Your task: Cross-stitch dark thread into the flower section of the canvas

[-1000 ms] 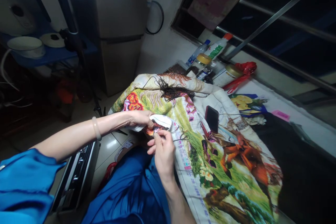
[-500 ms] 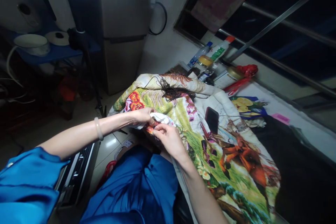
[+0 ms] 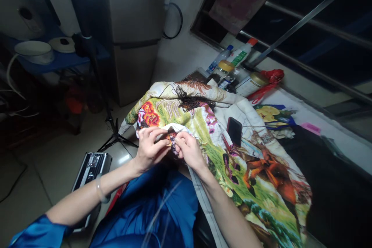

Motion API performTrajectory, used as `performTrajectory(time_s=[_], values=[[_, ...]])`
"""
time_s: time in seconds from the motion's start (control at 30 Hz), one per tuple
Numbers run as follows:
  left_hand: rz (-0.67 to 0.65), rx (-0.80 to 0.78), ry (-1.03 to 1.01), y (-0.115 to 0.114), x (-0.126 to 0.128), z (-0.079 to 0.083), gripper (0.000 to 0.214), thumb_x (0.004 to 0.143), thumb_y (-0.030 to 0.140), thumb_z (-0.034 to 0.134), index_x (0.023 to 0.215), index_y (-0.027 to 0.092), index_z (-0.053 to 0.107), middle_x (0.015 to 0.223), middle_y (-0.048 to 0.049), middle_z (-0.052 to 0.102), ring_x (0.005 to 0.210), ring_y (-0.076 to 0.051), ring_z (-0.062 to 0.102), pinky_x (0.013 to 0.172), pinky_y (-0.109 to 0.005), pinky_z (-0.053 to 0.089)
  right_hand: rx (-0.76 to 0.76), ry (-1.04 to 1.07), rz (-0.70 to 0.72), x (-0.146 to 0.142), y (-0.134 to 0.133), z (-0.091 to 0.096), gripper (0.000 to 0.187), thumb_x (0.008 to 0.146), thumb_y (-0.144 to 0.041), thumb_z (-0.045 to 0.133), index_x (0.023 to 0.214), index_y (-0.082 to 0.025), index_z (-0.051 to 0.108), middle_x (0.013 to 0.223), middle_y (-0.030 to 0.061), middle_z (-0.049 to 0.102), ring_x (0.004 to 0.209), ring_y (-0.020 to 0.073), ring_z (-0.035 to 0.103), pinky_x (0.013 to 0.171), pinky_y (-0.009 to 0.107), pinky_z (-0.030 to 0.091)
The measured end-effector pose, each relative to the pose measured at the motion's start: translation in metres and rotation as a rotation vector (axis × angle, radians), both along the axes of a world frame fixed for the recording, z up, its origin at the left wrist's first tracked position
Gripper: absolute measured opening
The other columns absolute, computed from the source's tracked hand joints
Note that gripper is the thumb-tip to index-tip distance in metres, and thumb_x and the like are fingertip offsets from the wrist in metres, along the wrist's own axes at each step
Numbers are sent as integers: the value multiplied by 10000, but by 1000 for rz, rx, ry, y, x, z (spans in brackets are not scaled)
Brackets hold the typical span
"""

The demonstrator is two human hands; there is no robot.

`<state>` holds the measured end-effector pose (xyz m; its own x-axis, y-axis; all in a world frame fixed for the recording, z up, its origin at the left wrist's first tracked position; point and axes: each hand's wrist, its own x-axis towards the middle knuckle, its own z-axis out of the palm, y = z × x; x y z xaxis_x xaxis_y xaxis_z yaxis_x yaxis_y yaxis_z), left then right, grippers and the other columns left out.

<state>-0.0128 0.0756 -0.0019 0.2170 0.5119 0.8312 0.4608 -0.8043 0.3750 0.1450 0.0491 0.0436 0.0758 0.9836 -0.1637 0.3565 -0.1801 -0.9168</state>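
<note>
A large colourful embroidered cloth (image 3: 250,178) with horses, flowers and grass lies over the table and my lap. My left hand (image 3: 149,147) and my right hand (image 3: 188,151) meet at its near folded edge. Both pinch the cloth, fingers curled, thumbs and forefingers close together. A fold with its white back (image 3: 171,127) shows just above my fingers. Whether a needle sits between the fingertips is too small to tell. A tangle of dark thread (image 3: 190,100) rests on the cloth farther away. A bangle (image 3: 100,190) circles my left wrist.
A dark phone (image 3: 234,131) lies on the cloth. Bottles (image 3: 232,60) and a red bag (image 3: 269,79) stand by the window ledge. A silver case (image 3: 90,166) and a tripod (image 3: 112,131) are on the floor at left, a fridge (image 3: 136,31) behind.
My left arm has swung in from the left, so the hand now comes up from below beside the right. Both hands have closed together on the fold. The right hand shifted slightly up.
</note>
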Motion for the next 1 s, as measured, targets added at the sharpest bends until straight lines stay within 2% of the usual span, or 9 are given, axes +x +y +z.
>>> performTrajectory(time_s=[0.13, 0.27, 0.33, 0.47, 0.53, 0.63, 0.8, 0.93, 1.0], values=[[-32, 89, 13, -2, 10, -20, 49, 863, 259, 612, 888, 228, 641, 942, -62, 720, 928, -219, 555, 822, -415, 359, -8, 13, 41, 2, 3, -3, 214, 791, -396, 491, 686, -216, 443, 461, -64, 459, 333, 89, 394, 342, 204, 306], [-72, 97, -46, 2, 17, -28, 81, 882, 186, 574, 827, 224, 619, 775, -6, 718, 836, -188, 560, 808, -401, 357, 266, -76, -213, 11, 13, 6, 236, 831, -400, 513, 700, -213, 453, 523, -52, 486, 379, 83, 436, 359, 191, 352], [-71, 97, -60, 1, 17, -29, 92, 881, 183, 575, 804, 221, 609, 751, -5, 712, 822, -187, 562, 800, -397, 365, 324, 46, -281, 13, 18, 12, 261, 827, -436, 554, 751, -219, 432, 610, -41, 553, 407, 80, 479, 365, 181, 385], [-58, 148, -82, 1, 16, -33, 105, 879, 181, 577, 781, 218, 592, 709, -1, 700, 787, -178, 571, 780, -382, 379, -17, 502, -45, 19, 27, 23, 365, 767, -486, 654, 783, -233, 391, 613, -55, 572, 346, 76, 441, 300, 176, 356], [-58, 167, -76, 2, 16, -36, 108, 882, 182, 570, 780, 214, 587, 707, 1, 703, 778, -175, 578, 780, -379, 381, -96, 621, -63, 33, 34, 34, 352, 750, -392, 703, 735, -226, 393, 534, -87, 498, 319, 46, 353, 302, 154, 339], [-56, 164, -49, 2, 14, -38, 113, 888, 195, 563, 779, 213, 587, 724, 2, 716, 779, -172, 592, 786, -375, 380, 104, 649, -319, 71, 48, 62, 374, 813, -246, 653, 626, -211, 331, 470, -118, 370, 318, 13, 236, 441, 159, 464], [-26, 128, 3, -4, 10, -38, 101, 885, 179, 555, 804, 222, 595, 753, 6, 735, 795, -170, 611, 814, -376, 370, 512, 340, -660, 130, 59, 116, 392, 933, -149, 436, 562, -217, 329, 457, -102, 351, 348, 15, 257, 722, 254, 539], [-15, 88, 29, -7, 7, -39, 112, 898, 167, 532, 818, 224, 585, 770, 14, 742, 805, -166, 623, 833, -375, 354, 696, 162, -871, 174, 52, 144, 418, 905, -92, 387, 522, -238, 300, 411, -108, 293, 331, 21, 243, 683, 280, 518], [-12, 69, 53, -8, 5, -40, 121, 904, 166, 524, 818, 226, 584, 784, 17, 746, 814, -163, 632, 848, -377, 346, 729, 61, -868, 205, 47, 156, 458, 918, -195, 424, 494, -250, 257, 400, -106, 249, 321, 23, 200, 598, 283, 497]])
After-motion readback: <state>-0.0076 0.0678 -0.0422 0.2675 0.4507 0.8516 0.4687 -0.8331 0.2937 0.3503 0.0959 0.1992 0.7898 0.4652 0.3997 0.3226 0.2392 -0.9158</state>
